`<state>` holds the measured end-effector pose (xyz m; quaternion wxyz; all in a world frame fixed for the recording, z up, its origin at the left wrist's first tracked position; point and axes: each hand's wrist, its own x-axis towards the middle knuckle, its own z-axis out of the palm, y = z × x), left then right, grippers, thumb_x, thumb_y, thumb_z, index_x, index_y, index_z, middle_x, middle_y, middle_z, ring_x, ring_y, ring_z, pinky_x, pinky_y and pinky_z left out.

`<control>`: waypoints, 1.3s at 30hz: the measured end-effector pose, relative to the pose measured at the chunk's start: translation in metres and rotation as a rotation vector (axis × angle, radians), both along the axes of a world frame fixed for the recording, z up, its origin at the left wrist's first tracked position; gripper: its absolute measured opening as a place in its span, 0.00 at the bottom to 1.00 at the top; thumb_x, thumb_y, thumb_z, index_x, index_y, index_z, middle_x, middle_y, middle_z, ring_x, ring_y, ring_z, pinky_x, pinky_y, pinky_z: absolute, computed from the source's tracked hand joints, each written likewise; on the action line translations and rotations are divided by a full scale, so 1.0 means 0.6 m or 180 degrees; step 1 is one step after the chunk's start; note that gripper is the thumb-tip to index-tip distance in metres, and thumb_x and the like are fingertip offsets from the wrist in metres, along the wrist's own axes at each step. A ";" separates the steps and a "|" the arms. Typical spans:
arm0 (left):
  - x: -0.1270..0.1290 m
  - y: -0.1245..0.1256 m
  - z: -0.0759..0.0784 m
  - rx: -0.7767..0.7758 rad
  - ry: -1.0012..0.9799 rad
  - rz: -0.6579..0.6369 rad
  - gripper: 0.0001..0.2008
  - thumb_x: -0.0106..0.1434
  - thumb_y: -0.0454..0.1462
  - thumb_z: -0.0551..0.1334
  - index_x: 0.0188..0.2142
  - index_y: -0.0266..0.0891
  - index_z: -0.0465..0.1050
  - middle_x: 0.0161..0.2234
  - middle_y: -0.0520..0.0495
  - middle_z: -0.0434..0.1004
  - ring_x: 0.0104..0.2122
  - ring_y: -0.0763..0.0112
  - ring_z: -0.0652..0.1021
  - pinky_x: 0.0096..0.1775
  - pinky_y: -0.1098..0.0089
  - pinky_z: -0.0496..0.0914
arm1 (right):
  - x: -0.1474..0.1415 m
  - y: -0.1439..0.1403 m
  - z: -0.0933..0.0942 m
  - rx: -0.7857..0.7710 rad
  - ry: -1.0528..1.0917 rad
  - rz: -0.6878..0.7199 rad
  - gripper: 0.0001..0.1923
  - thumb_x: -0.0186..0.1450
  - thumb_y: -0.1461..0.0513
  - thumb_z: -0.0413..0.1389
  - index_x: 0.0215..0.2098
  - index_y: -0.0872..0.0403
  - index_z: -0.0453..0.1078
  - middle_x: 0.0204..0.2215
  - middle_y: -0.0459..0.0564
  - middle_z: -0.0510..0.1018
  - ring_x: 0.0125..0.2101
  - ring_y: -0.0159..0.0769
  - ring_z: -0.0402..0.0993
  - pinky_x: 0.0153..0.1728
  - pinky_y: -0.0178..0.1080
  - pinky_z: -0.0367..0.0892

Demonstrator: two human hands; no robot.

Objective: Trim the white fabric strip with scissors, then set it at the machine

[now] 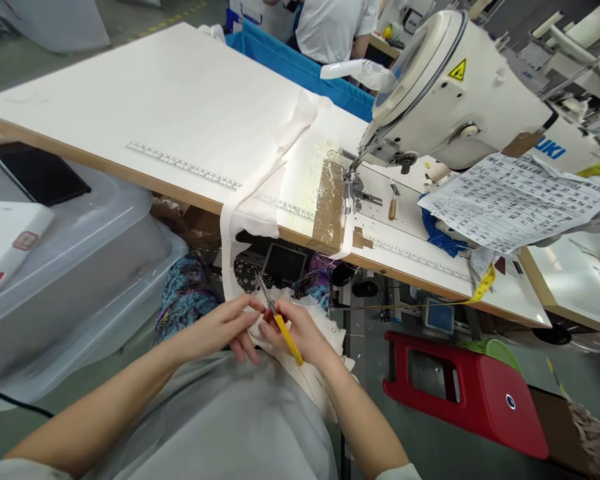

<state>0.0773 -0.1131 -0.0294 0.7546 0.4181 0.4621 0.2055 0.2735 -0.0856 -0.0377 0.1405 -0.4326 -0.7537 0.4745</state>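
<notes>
My right hand (297,331) is closed round a pair of thread snips (287,337) with a yellow handle; their metal blades point up and away from me. Close beside it, my left hand (235,327) has its fingers bent and drawn together near the blades. What the left fingertips pinch is too small to make out. White fabric (323,320) lies bunched in my lap under both hands. A long white strip (227,260) runs from there over the table edge and along the tabletop.
A white sewing machine (460,100) stands on the white table (145,87), with handwritten paper (515,200) hanging from it. Left are a clear plastic bin (95,267) and a phone (37,172). A red stool (495,400) stands right. Beyond the blue fabric bin (300,63) is another person (335,30).
</notes>
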 end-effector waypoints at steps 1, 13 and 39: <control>-0.002 0.012 0.014 0.0220 0.0197 -0.0187 0.23 0.63 0.58 0.53 0.43 0.42 0.63 0.28 0.48 0.81 0.24 0.62 0.81 0.24 0.69 0.71 | -0.003 -0.004 -0.002 0.0033 0.0155 -0.0097 0.10 0.60 0.57 0.53 0.27 0.52 0.57 0.23 0.41 0.65 0.24 0.29 0.60 0.25 0.31 0.56; -0.023 0.398 0.119 0.2879 0.4411 0.0944 0.22 0.62 0.43 0.60 0.45 0.22 0.73 0.51 0.28 0.68 0.55 0.43 0.61 0.51 0.49 0.59 | 0.046 -0.066 0.031 0.0564 0.0343 -0.0617 0.08 0.60 0.63 0.52 0.26 0.52 0.56 0.23 0.42 0.63 0.23 0.29 0.57 0.26 0.33 0.55; -0.070 0.029 -0.004 0.0470 0.0081 0.2298 0.24 0.42 0.53 0.73 0.30 0.39 0.73 0.22 0.53 0.73 0.20 0.73 0.69 0.21 0.75 0.65 | 0.406 -0.236 0.141 0.0623 0.0905 -0.3349 0.19 0.55 0.47 0.61 0.17 0.46 0.61 0.13 0.45 0.59 0.12 0.35 0.60 0.14 0.42 0.58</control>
